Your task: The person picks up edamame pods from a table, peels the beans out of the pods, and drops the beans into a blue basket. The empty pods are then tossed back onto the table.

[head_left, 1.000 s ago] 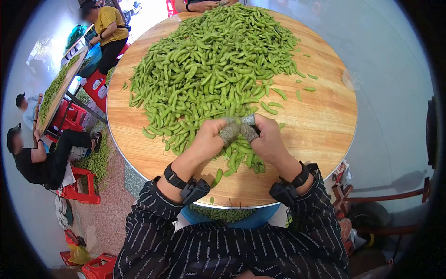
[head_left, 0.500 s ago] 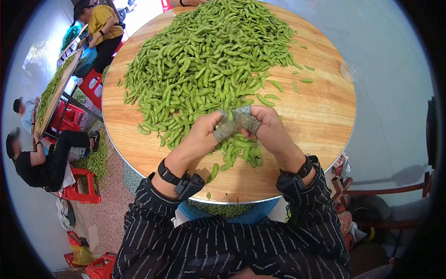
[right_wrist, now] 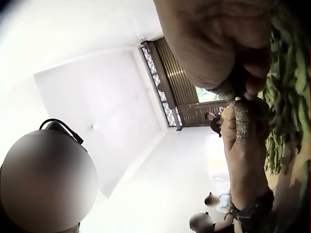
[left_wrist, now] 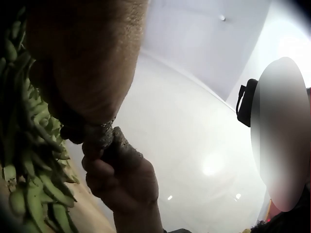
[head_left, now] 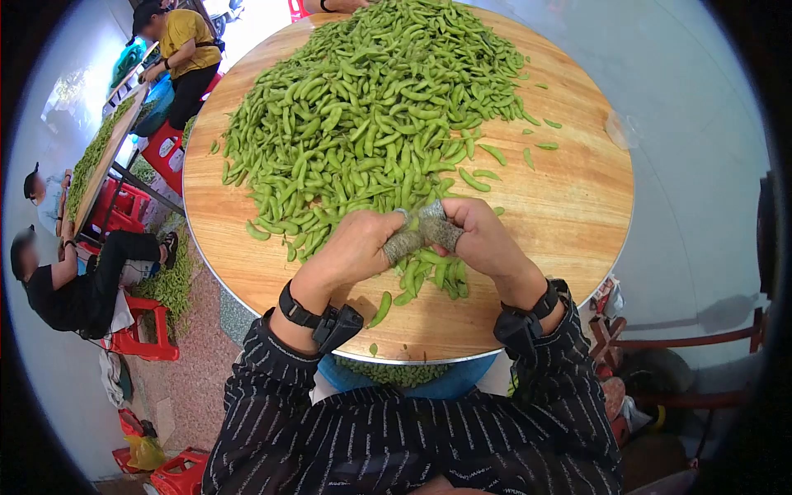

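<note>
Over the near edge of a large heap of green soybean pods (head_left: 355, 124), my two hands meet with thumbs and forefingers together. Grey wrapping covers the thumbs and forefingers. A green soybean pod (head_left: 417, 216) is pinched between my left hand (head_left: 355, 243) and my right hand (head_left: 487, 241), mostly hidden by the wrapped digits. In the right wrist view a tiny green bit (right_wrist: 237, 99) peeks out where the thumbs meet. Several loose soybean pods (head_left: 429, 271) lie on the round wooden table (head_left: 544, 239) just below my hands.
A blue tub (head_left: 466, 375) with green contents stands under the table's near edge. A clear plastic cup (head_left: 620, 130) sits at the right rim. On the left, people work at another pod-covered table (head_left: 103, 165), among red stools (head_left: 144, 330).
The hands drew slightly apart and turned, showing a pod between them half a second ago, then closed back together at the fingertips. The head view has shifted slightly.
</note>
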`<state>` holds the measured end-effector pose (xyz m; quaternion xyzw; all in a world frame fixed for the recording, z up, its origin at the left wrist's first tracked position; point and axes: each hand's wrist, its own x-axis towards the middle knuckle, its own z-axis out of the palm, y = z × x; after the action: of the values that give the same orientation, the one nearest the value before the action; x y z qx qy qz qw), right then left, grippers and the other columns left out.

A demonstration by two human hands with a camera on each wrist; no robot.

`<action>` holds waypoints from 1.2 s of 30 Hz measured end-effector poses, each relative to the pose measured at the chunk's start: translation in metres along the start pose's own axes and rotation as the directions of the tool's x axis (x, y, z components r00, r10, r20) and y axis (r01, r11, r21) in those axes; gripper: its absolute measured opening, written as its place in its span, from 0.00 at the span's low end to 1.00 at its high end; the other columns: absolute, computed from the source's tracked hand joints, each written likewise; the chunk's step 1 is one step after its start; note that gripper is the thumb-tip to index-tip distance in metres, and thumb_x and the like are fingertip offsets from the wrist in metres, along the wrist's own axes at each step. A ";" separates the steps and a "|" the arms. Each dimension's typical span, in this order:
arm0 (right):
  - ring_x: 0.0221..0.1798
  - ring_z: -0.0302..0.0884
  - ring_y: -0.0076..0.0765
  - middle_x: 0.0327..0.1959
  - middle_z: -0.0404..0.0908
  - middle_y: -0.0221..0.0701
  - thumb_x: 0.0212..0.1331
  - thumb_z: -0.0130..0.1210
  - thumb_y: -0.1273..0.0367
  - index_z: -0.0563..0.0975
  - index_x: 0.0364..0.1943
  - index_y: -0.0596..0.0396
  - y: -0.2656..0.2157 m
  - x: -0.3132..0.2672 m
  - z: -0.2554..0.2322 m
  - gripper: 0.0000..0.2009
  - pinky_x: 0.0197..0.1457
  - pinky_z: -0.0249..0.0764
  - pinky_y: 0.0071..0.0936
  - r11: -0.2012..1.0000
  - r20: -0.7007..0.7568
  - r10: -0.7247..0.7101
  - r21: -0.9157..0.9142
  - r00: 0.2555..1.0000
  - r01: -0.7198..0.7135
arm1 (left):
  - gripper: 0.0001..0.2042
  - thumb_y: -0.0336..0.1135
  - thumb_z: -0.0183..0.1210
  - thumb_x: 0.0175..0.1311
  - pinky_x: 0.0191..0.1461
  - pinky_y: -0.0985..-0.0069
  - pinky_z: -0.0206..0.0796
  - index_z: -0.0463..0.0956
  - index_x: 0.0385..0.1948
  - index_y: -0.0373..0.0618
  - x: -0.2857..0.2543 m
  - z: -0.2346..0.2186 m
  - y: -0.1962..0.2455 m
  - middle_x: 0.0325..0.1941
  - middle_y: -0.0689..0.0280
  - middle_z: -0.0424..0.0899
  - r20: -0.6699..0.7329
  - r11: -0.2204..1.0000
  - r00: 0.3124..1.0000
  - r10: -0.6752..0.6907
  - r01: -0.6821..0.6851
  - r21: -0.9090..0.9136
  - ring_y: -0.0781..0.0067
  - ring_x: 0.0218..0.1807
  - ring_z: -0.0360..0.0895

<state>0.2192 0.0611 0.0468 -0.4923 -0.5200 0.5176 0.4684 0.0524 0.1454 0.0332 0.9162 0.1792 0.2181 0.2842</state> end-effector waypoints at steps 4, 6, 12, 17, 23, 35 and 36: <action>0.21 0.61 0.14 0.17 0.68 0.21 0.47 0.45 0.78 0.71 0.21 0.59 0.000 -0.001 0.001 0.04 0.22 0.57 0.14 0.999 0.011 0.029 -0.044 1.000 -0.029 | 0.09 0.38 0.54 0.48 0.24 0.61 0.58 0.68 0.21 0.41 -0.002 -0.002 0.000 0.17 0.52 0.70 0.044 1.000 0.999 0.009 -0.010 0.023 0.47 0.23 0.68; 0.20 0.61 0.14 0.17 0.68 0.21 0.46 0.45 0.78 0.72 0.21 0.58 0.001 0.000 0.002 0.04 0.22 0.57 0.14 0.999 0.008 0.022 -0.044 1.000 -0.021 | 0.09 0.37 0.54 0.49 0.24 0.61 0.58 0.69 0.21 0.41 -0.001 -0.004 0.000 0.17 0.51 0.70 0.057 0.999 0.998 0.015 -0.017 0.041 0.47 0.23 0.68; 0.20 0.63 0.16 0.18 0.70 0.22 0.43 0.40 0.81 0.72 0.23 0.57 0.004 0.002 0.001 0.08 0.21 0.58 0.14 0.990 0.017 0.104 0.093 0.994 -0.105 | 0.11 0.40 0.55 0.49 0.24 0.64 0.60 0.68 0.22 0.41 0.000 -0.004 -0.002 0.17 0.53 0.71 0.221 0.971 0.973 -0.065 0.113 -0.211 0.49 0.23 0.70; 0.21 0.63 0.15 0.19 0.70 0.22 0.41 0.39 0.82 0.72 0.23 0.56 0.007 0.002 -0.001 0.10 0.22 0.57 0.12 0.981 -0.014 0.094 0.170 0.995 -0.091 | 0.12 0.37 0.58 0.46 0.22 0.70 0.60 0.65 0.22 0.40 -0.002 0.006 0.011 0.15 0.57 0.70 -0.081 0.981 0.997 -0.019 0.034 0.189 0.54 0.19 0.68; 0.21 0.62 0.14 0.19 0.69 0.20 0.50 0.46 0.76 0.72 0.25 0.56 0.011 0.005 0.002 0.03 0.24 0.58 0.11 0.989 -0.008 -0.061 0.133 0.998 0.061 | 0.09 0.32 0.55 0.43 0.22 0.64 0.61 0.66 0.23 0.41 -0.003 0.002 0.011 0.15 0.57 0.70 -0.160 0.947 0.980 0.120 -0.065 0.314 0.54 0.21 0.71; 0.23 0.64 0.23 0.20 0.69 0.29 0.46 0.49 0.78 0.70 0.30 0.62 0.025 0.011 0.010 0.05 0.27 0.62 0.22 0.852 -0.055 -0.399 -0.392 0.915 0.348 | 0.05 0.28 0.50 0.49 0.27 0.66 0.60 0.67 0.25 0.37 -0.002 -0.005 -0.002 0.21 0.47 0.71 -0.039 0.946 0.985 -0.167 0.149 -0.287 0.48 0.27 0.70; 0.21 0.65 0.35 0.19 0.67 0.37 0.40 0.47 0.80 0.69 0.27 0.62 0.028 0.013 0.012 0.07 0.26 0.62 0.28 0.821 -0.079 -0.433 -0.446 0.898 0.357 | 0.05 0.28 0.49 0.49 0.28 0.65 0.60 0.67 0.26 0.36 -0.002 -0.004 -0.002 0.22 0.47 0.71 -0.056 0.961 0.983 -0.173 0.156 -0.228 0.48 0.27 0.70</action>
<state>0.2071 0.0724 0.0183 -0.5065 -0.6662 0.2386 0.4927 0.0478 0.1477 0.0348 0.8518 0.2397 0.2469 0.3951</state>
